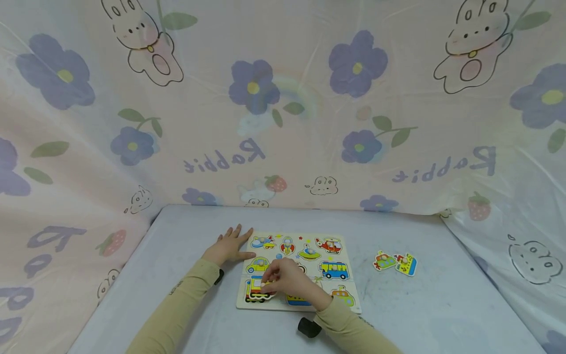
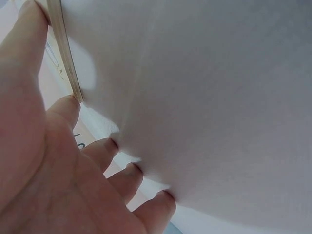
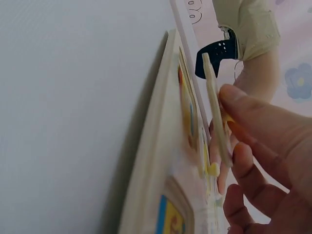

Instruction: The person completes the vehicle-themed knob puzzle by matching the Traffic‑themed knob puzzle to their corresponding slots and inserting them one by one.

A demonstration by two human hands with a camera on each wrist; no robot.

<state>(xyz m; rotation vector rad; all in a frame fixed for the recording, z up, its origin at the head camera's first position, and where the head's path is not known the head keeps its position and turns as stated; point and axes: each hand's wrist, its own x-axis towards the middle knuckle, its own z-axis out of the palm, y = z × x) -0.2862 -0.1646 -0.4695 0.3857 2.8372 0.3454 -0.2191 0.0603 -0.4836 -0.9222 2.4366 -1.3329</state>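
Note:
A wooden puzzle board (image 1: 283, 307) with vehicle pictures lies on the table. My right hand (image 1: 294, 280) pinches a train puzzle piece (image 1: 255, 290) by its knob, over the train picture at the board's lower left. In the right wrist view, the piece (image 3: 216, 112) is seen edge-on, raised off the board (image 3: 151, 141) and tilted. My left hand (image 1: 226, 248) is spread at the board's left side. Its thumb and index finger touch the board edge (image 2: 66, 51), and the other fingertips press on the table in the left wrist view.
Right of the board lie two loose pieces, a submarine (image 1: 384, 261) and a ship (image 1: 406, 265), side by side and overlapping. Pieces such as the bus (image 1: 334, 270) and helicopter (image 1: 329, 245) sit on the board. A printed curtain (image 1: 300, 137) hangs behind the table (image 1: 420, 314).

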